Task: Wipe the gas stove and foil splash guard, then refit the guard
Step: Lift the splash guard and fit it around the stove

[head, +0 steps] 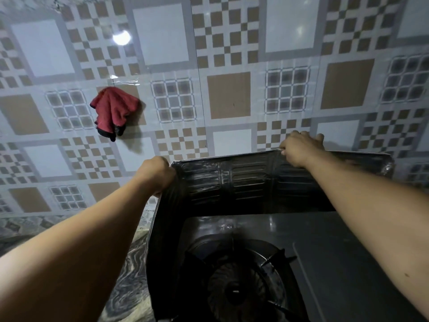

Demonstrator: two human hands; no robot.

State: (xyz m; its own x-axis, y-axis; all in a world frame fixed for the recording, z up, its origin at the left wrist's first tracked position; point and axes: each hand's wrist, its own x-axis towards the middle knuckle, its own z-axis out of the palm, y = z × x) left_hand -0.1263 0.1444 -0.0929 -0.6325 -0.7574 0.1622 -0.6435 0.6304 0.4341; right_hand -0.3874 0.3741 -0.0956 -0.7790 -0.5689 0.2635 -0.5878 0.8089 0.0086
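My left hand [157, 174] is gripping the top left corner of the foil splash guard [243, 182], fingers curled round the edge where the back panel is folding into the left side panel. My right hand [299, 148] is gripping the guard's top rim further right, fingers hooked over the far side and thumb on the near face.

The guard is standing upright round the back and left side of the gas stove [325, 263]. Its long axis is running left to right along the tiled wall [232, 66], its ribbed inner face is pointing toward me, and the side panel is coming forward along the stove's left edge. Whether its bottom edge is resting on the counter or on the stove, I cannot tell.

I am seeing the burner [236, 289] only dimly; the whole stove top is lying in shadow and running off the lower edge. My right forearm is covering part of the guard's right end, and the fingertips of both hands are hidden behind the foil.

A red cloth [113, 110] is hanging on the wall, up and to the left of my left hand. A marbled counter [130, 275] is showing left of the guard.
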